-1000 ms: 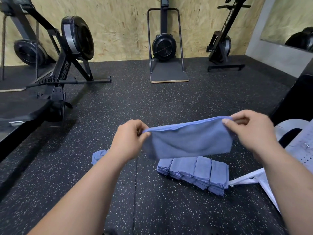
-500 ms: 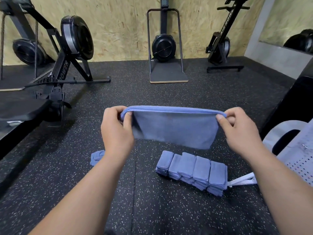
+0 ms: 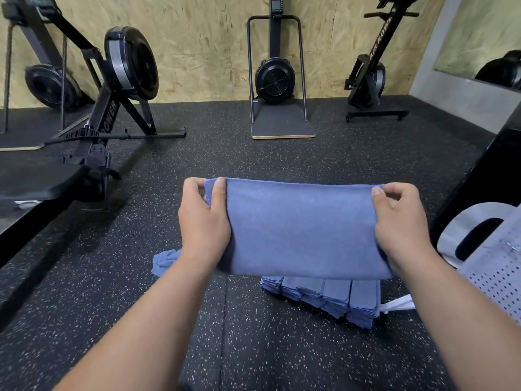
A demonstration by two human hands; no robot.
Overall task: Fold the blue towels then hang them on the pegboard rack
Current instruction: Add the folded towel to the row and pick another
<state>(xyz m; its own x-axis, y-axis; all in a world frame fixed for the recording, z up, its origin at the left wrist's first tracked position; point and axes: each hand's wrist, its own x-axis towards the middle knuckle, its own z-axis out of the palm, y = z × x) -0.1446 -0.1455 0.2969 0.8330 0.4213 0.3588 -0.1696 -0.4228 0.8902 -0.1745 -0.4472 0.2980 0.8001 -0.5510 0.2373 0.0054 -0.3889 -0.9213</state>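
Observation:
I hold a folded blue towel (image 3: 298,227) stretched flat in the air between both hands. My left hand (image 3: 203,221) pinches its left end, thumb on top. My right hand (image 3: 400,224) grips its right end. Under the towel, a row of folded blue towels (image 3: 332,297) lies on the floor, partly hidden by it. A crumpled blue towel (image 3: 165,262) lies on the floor just left of my left wrist. The white pegboard rack (image 3: 499,266) shows at the right edge, lying low with its holes facing up.
Black speckled rubber floor (image 3: 253,348) all around. A rowing machine (image 3: 107,114) stands to the left, a ski trainer (image 3: 277,80) at the back middle, another black machine (image 3: 372,71) at the back right. A dark box (image 3: 490,176) stands on the right.
The towel has been raised and tipped towards me, so its broad face now shows. Both hands moved up and a little closer to the camera, still holding its ends.

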